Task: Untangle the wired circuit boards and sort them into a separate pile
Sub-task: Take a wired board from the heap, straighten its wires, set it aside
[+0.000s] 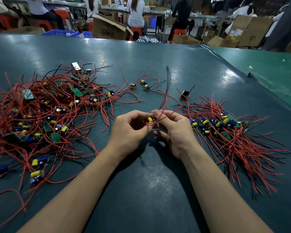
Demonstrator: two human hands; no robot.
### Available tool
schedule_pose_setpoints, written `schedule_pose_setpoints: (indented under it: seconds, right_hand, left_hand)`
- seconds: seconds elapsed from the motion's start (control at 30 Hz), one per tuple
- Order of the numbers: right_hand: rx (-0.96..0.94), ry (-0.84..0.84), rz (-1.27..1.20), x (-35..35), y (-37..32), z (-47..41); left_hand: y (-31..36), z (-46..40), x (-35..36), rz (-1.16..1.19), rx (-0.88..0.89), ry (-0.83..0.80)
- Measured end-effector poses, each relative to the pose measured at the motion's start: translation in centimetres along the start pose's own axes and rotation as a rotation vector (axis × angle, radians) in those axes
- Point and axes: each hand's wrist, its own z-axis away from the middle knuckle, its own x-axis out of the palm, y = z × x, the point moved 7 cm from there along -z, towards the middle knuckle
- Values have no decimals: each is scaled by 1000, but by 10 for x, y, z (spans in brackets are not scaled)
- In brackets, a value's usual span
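Note:
A small circuit board [151, 118] with a yellow part and red wires is held above the table's middle, between both hands. My left hand [129, 130] grips its left side with curled fingers. My right hand [173, 130] pinches the red wires [164, 98] that rise blurred from the board. A large tangled heap of boards and red wires [45, 111] spreads over the left of the table. A tidier pile of boards [225, 128], wires fanned toward the near right, lies on the right.
The dark green table [149, 182] runs to a far edge, with a lighter green mat [267, 71] at right. A few loose boards [144, 84] and a small black block [185, 95] lie beyond my hands. Seated people, cardboard boxes and blue crates fill the background.

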Motion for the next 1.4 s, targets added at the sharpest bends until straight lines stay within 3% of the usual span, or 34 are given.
schedule_pose_setpoints:
  seconds: [0.23, 0.57, 0.83, 0.93, 1.07, 1.17, 1.27, 1.4]
  right_hand:
    - [-126, 130, 77, -12, -11, -1]
    - [-186, 445, -279, -52, -23, -4]
    - [-301, 529, -387, -60, -28, -2]
    - [-253, 499, -373, -58, -26, -3]
    - [-18, 253, -172, -27, -6, -5]
    - [47, 62, 24, -3, 6, 0]
    - [-10, 66, 37, -4, 3, -2]
    - [-57, 214, -116, -22, -5, -8]
  left_hand:
    - [6, 2, 1, 47, 1, 35]
    - [9, 6, 0, 99, 48, 25]
    - [11, 7, 2, 114, 78, -28]
    - [10, 6, -1, 109, 84, 25]
    - [2, -3, -19, 111, 59, 226]
    - [2, -5, -17, 85, 57, 169]
    - [3, -2, -5, 94, 52, 37]
    - [4, -1, -8, 173, 50, 52]
